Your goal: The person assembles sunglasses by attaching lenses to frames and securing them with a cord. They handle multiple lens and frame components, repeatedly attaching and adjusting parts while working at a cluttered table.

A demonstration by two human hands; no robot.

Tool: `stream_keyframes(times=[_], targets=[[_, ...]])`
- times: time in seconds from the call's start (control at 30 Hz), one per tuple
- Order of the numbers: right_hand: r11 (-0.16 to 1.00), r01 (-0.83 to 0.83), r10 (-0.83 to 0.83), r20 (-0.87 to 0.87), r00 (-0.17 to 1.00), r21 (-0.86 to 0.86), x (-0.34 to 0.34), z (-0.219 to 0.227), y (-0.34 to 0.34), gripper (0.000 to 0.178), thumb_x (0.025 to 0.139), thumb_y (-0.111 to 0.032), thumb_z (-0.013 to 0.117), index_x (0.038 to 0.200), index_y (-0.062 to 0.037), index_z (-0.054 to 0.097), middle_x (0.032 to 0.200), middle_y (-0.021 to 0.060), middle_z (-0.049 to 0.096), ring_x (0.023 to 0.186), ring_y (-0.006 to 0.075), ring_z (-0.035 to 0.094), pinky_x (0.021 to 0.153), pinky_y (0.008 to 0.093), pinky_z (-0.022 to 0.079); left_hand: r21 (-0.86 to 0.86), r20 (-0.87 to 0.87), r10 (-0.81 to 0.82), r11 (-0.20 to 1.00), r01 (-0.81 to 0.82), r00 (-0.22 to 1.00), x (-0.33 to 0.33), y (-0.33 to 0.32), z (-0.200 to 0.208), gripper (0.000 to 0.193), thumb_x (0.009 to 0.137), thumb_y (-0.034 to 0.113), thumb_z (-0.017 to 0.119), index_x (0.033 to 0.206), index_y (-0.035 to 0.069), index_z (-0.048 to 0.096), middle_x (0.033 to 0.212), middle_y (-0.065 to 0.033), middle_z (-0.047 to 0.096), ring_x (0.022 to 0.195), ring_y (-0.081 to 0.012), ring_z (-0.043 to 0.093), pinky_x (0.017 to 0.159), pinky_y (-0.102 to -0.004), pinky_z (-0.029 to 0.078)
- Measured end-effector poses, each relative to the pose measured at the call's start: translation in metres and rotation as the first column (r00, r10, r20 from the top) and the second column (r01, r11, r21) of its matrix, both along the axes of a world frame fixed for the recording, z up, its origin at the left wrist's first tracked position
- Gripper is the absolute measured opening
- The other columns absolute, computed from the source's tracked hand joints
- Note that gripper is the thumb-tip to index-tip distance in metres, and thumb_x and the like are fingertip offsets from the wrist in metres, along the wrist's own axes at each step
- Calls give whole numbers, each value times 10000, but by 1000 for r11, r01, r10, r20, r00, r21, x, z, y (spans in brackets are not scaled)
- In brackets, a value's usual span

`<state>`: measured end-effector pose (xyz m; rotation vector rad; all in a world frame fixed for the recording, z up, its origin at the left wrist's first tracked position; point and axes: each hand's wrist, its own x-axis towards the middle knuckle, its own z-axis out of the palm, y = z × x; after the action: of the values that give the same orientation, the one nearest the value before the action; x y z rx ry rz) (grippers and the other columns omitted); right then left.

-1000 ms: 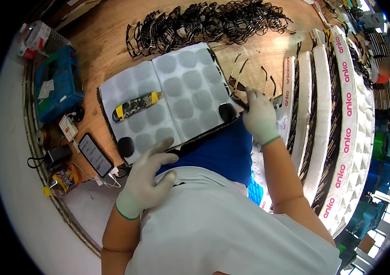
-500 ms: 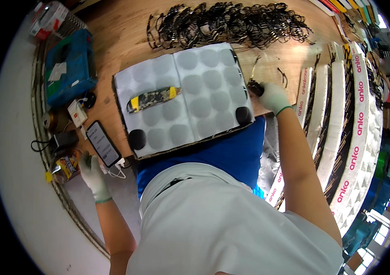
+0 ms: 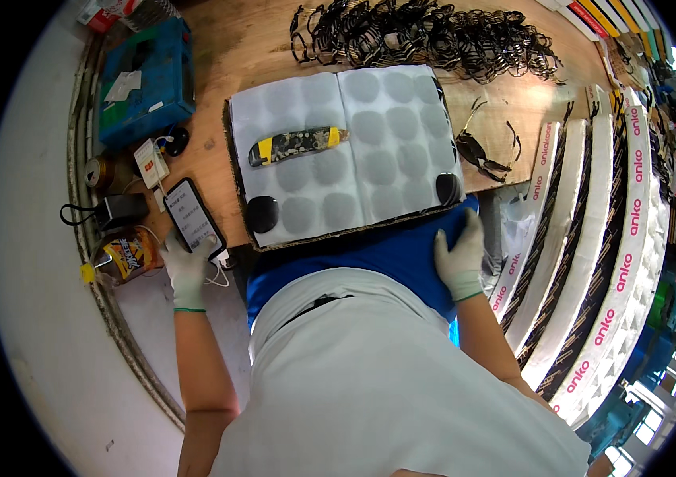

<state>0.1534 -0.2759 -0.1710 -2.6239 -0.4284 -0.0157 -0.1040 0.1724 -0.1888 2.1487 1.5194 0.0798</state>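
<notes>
My left hand (image 3: 187, 266), in a white glove, closes on the lower end of a phone (image 3: 192, 213) with a lit screen, its thumb over the glass. My right hand (image 3: 461, 256), gloved too, hangs over my blue-covered lap with thumb and fingers apart and nothing in it. Between and beyond my hands sits a shallow carton (image 3: 358, 233) covered by white sheeting, dark round discs showing through it. A slim yellow-and-black tool (image 3: 298, 145), seemingly a box cutter, lies on the sheeting. Black sunglasses (image 3: 477, 155) rest on the table to the carton's right.
A heap of black-and-gold glasses frames (image 3: 425, 40) spreads along the table's far side. To the left stand a blue case (image 3: 147, 83), a white charger box (image 3: 150, 163), a can (image 3: 99, 172) and a snack bag (image 3: 127, 256). Long white cartons (image 3: 565, 230) line the right.
My right hand has left the dark glasses at the table's right and come back over my lap. My left hand has moved onto the phone's lower end. The whole view has shifted slightly.
</notes>
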Motion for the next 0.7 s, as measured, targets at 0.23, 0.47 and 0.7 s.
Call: stream_keyframes(times=[0.23, 0.47, 0.7], targets=[[996, 82, -82, -24, 996, 25, 6, 6, 4, 716, 854, -202, 731, 1449, 57, 429, 1401, 274, 518, 1312, 418, 503, 1127, 471, 407, -65, 43, 40, 997, -37, 998, 4, -1, 10, 924, 724, 388, 888, 1443, -33, 487, 1397, -278, 453, 1263, -423, 528, 1100, -450, 436], [858, -174, 120, 140, 983, 484, 26, 123, 42, 444, 932, -160, 679, 1283, 74, 543, 1226, 198, 599, 1130, 277, 594, 1004, 392, 475, -62, 90, -48, 997, 54, 995, -9, 7, 3, 902, 748, 357, 858, 1467, -29, 476, 1415, -282, 460, 1332, -425, 476, 1129, -459, 408], [383, -815, 570, 584, 579, 435, 53, 264, 62, 540, 1001, -343, 562, 1360, 61, 562, 1218, 228, 644, 1034, 290, 622, 905, 439, 487, -78, 86, -10, 997, 17, 996, -3, 4, 9, 947, 723, 365, 868, 1489, -10, 457, 1451, -265, 426, 1336, -404, 486, 1137, -443, 413]])
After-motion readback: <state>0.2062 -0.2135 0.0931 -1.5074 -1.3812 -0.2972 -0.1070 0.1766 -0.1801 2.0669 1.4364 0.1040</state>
